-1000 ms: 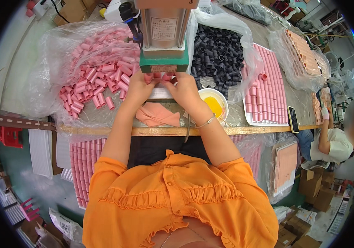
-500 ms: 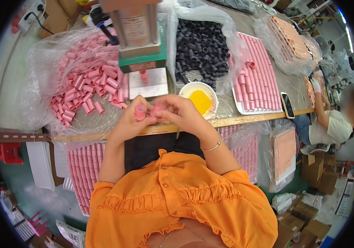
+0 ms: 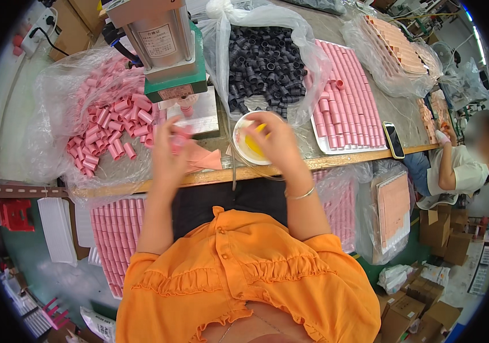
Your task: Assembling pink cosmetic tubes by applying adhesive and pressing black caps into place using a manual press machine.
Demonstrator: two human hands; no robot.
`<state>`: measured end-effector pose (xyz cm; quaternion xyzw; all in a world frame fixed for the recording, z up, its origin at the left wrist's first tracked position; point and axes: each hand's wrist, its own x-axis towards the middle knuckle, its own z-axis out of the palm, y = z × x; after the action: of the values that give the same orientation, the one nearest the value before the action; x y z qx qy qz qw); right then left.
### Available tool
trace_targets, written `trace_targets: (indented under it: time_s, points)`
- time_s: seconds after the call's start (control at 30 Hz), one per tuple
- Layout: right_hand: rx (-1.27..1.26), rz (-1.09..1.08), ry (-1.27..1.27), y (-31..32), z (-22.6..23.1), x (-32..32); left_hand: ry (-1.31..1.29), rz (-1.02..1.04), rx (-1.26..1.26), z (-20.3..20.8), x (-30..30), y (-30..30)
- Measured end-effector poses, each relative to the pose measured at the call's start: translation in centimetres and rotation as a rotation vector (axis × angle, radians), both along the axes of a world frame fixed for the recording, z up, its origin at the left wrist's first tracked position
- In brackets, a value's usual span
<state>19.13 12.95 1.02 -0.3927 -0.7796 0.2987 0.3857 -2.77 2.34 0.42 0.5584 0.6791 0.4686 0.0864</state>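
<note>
My left hand [image 3: 169,157] is closed around a pink plastic tube [image 3: 180,139], blurred by motion, at the table's front edge. My right hand [image 3: 278,143] is over a white bowl [image 3: 238,150] of something yellow [image 3: 254,143]; its fingers are smeared, so I cannot tell whether they hold anything. Beyond my left hand stands a press with a silver cylinder and green block [image 3: 176,87]. Beneath it a pink piece [image 3: 186,110] rests by the metal base plate [image 3: 204,114]. A peach cloth [image 3: 205,159] lies between my hands.
Loose pink tubes [image 3: 104,126] are heaped at left on clear plastic. A bag of black rings [image 3: 267,68] sits behind the bowl. A tray of pink tubes in rows [image 3: 356,108] and a phone [image 3: 393,140] lie at right. Another person [image 3: 461,160] works far right.
My hands were together over pink pieces and have parted. The left has moved left with a pink tube; the right has moved over the bowl. The view has shifted slightly.
</note>
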Motion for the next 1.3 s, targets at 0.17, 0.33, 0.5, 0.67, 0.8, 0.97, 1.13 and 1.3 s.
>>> trace_targets:
  time_s: [0.17, 0.33, 0.5, 0.67, 0.8, 0.97, 1.13, 1.3]
  points:
    - [0.032, -0.330, -0.253, 7.1, -2.1, 4.5, 0.245, 0.074, -0.143, -1.2, -13.3, -3.6]
    - [0.157, -0.328, -0.520, 11.0, -4.9, 2.7, 0.216, 0.000, -0.307, -3.6, -15.4, -4.9]
    - [0.139, -0.334, -0.735, 12.2, -5.2, 3.2, 0.145, 0.014, -0.338, -1.8, -14.9, -5.0]
    - [0.235, -0.341, -0.455, 9.1, -3.0, 4.0, 0.157, -0.152, -0.365, -1.9, -16.4, -6.5]
    - [0.050, -0.066, -0.112, 4.1, -1.8, 4.2, 0.489, -0.156, -0.286, -1.9, -16.3, -6.3]
    - [0.258, 0.011, -0.207, -1.6, -1.4, 3.7, -0.050, 0.010, -0.202, -0.3, -10.3, -5.4]
    - [0.403, 0.026, -0.404, -1.4, -2.8, 3.6, -0.611, -0.284, -0.001, -1.8, -2.3, -1.8]
    - [0.424, 0.056, -0.398, -1.7, -1.6, 3.1, -0.647, -0.332, 0.082, -1.2, 2.5, -0.7]
